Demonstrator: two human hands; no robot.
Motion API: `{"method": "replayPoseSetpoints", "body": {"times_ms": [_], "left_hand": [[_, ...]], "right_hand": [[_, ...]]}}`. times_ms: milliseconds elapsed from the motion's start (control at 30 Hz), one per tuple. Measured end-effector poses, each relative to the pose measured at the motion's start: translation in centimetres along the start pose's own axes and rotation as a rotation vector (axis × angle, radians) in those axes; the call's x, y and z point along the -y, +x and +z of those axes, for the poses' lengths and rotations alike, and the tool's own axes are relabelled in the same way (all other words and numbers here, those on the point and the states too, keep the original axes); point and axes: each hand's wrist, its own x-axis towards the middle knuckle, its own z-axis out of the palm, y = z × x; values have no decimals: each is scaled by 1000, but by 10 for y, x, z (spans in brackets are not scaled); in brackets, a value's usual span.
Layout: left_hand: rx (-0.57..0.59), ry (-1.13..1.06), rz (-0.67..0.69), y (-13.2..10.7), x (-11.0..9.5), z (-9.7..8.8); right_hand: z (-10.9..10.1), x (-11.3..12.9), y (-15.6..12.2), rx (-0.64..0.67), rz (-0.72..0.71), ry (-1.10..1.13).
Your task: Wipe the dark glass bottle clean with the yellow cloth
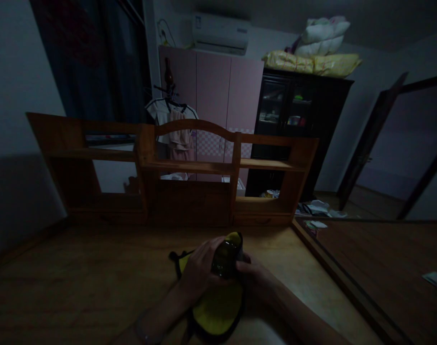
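Observation:
A yellow cloth piece with black edging (220, 309), perhaps a pouch, lies on the wooden surface in front of me. Its top end is folded up around a dark, glossy object (225, 258), see-through in part; the dim light hides its exact kind. My left hand (202, 266) is closed against the left side of this object, fingers over the cloth. From the right, my right hand (254, 275) pinches the cloth's raised edge, thumb on top. Black cord-like ends stick out at the cloth's upper left.
A wooden shelf unit (189, 166) with small drawers stands across the back of the wooden surface (78, 282). To the right, a raised wooden edge (333, 278) borders a lower brown surface (390, 258) with papers. Behind are a pink wardrobe (213, 91) and a dark cabinet (308, 105).

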Motion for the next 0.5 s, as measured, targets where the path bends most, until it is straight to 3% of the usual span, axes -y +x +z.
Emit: {"method": "replayPoseSetpoints", "body": {"times_ms": [167, 500], "left_hand": [[-71, 47, 4, 0, -1, 1], [-76, 117, 3, -2, -4, -1]], "right_hand": [[-7, -4, 2, -22, -3, -14], [-12, 0, 2, -77, 19, -29]]}}
